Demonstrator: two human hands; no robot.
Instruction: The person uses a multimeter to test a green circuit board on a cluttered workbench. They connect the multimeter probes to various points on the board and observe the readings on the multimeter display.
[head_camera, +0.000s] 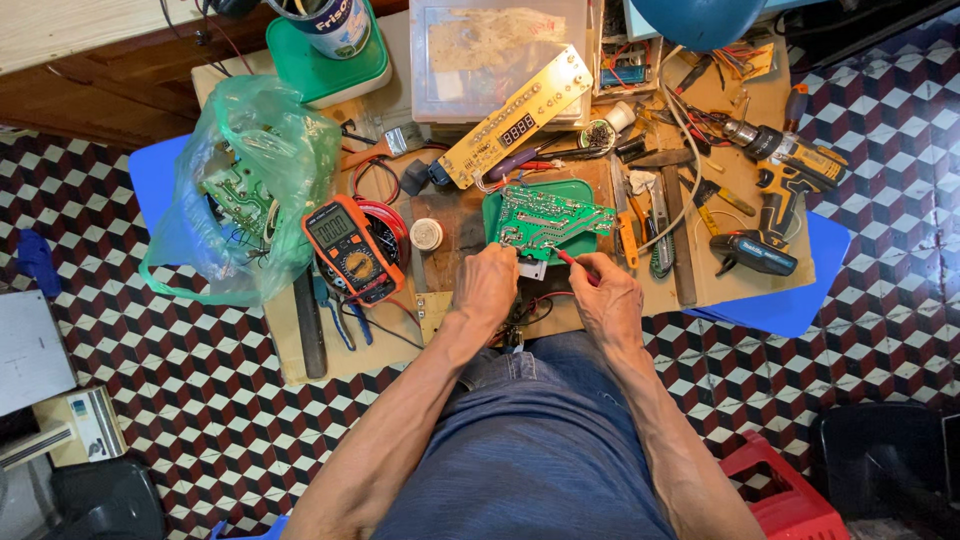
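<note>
Two bare hands work at the near edge of the low wooden workboard (300, 350): the left hand (487, 283) and the right hand (607, 297). Three circuit boards show: one green printed board (545, 222) at the middle, one long yellow board with a small red digit display (515, 118) toward the far edge, and one green board inside the translucent green plastic bag (235, 185) at the left edge. There is one orange-cased multimeter (350, 247), one thin red test probe (572, 260), one small white round pot (426, 234), and two cordless power tools at the right edge: one yellow-and-black drill (790, 165) and one dark teal driver (755, 252).
</note>
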